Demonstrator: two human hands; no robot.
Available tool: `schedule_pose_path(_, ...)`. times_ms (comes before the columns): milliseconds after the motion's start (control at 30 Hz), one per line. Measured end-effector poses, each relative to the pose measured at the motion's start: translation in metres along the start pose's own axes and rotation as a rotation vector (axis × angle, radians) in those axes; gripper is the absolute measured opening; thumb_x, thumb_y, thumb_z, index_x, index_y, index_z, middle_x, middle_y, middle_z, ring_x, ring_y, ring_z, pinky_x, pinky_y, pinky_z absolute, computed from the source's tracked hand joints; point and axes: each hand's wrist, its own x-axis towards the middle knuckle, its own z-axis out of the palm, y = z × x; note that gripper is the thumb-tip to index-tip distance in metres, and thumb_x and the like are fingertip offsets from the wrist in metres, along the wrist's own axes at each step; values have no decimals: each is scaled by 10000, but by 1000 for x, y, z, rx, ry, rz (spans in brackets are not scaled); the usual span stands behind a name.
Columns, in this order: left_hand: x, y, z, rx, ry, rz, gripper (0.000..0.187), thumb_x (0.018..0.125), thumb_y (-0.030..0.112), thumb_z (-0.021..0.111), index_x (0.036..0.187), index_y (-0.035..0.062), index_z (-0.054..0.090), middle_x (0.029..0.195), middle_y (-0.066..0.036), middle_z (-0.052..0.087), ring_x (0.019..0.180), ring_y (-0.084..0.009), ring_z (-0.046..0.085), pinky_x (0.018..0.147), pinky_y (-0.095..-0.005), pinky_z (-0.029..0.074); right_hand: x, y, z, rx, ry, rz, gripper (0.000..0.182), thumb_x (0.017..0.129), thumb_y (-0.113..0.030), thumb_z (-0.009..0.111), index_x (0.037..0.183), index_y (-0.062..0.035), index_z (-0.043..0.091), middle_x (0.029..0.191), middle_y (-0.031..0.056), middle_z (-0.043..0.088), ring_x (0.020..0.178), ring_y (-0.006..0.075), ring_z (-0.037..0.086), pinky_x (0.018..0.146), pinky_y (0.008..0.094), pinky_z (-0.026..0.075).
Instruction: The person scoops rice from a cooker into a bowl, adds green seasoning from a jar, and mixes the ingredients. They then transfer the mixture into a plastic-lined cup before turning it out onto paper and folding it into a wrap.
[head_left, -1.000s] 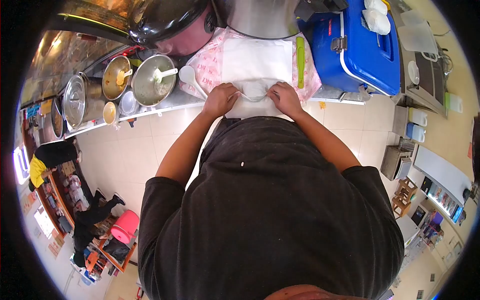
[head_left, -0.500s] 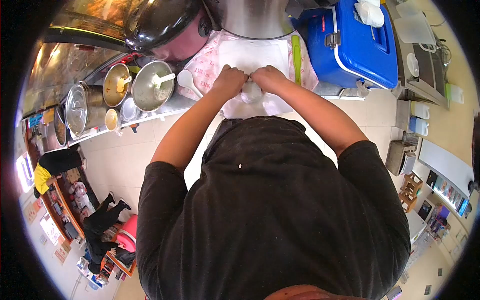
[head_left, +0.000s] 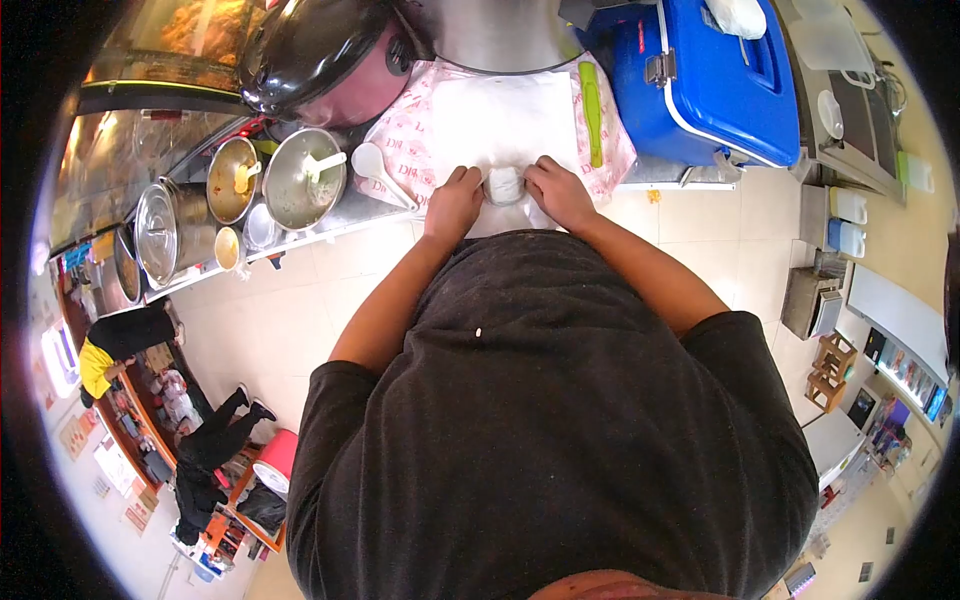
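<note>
Steel bench (head_left: pixel 680 172) runs along a food stall, with open pots (head_left: pixel 305 178), a white ladle (head_left: pixel 382 168), a dark rice cooker (head_left: pixel 325 50) and a blue cooler (head_left: pixel 715 80) along it. On white paper (head_left: pixel 505 120) spread over pink printed sheets (head_left: pixel 405 135) sits a small white wrapped bundle (head_left: pixel 503 186), close to the bench's near edge. The left hand (head_left: pixel 455 205) and right hand (head_left: pixel 560 193) press against it from either side, fingers curled and closed on its wrapping. Judging by its tight, rounded shape, the wrapping looks mostly done; the ends probably need tucking or sealing, and it has not yet been lifted off the paper. A green utensil (head_left: pixel 592 100) lies untouched beside the paper.
</note>
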Motion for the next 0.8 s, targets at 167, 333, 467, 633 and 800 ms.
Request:
schedule_pose_path(167, -27, -7, -6, 52, -55, 177, 377, 892, 83, 607, 1258, 19, 545, 1077, -169, 551, 922, -370, 625, 778, -445, 540, -22, 13, 5, -1, -41, -139, 388, 883, -90, 600, 1262, -11, 584, 1007, 170, 556, 921, 330, 602, 791, 418, 514)
schedule_pose_path(333, -23, 0, -1, 351, -295, 199, 480, 900, 63, 551, 1371, -13, 497, 1138, -171, 523, 1036, -320, 581, 881, -410, 512, -23, 7, 2, -330, -142, -244, 403, 863, -116, 566, 1219, 73, 571, 1153, 172, 566, 962, 322, 601, 799, 417, 514)
schedule_pose_path(467, 3, -2, -18, 227, -474, 25, 451, 851, 125, 634, 1286, 19, 576, 1075, -151, 567, 1050, -320, 605, 871, -407, 517, -22, 10, 12, -384, -163, -218, 320, 853, -121, 558, 1130, 33, 604, 1214, 168, 584, 953, 309, 622, 792, 420, 518)
schedule_pose_path(633, 28, -13, -21, 6, -122, 250, 473, 703, 167, 800, 1127, 26, 643, 1068, -148, 622, 956, -357, 647, 865, -440, 523, -21, -4, 0, -387, -248, -89, 476, 887, -203, 589, 1306, 20, 557, 1167, 144, 581, 1075, 316, 582, 894, 433, 483)
schedule_pose_path(800, 33, 9, -36, -646, -366, 15, 454, 792, -26, 724, 1205, 11, 541, 1174, -140, 650, 1119, -270, 640, 965, -358, 496, -10, -18, -42, 36, -113, -12, 661, 843, -393, 752, 1338, -2, 556, 1254, 152, 541, 1180, 313, 516, 982, 430, 435)
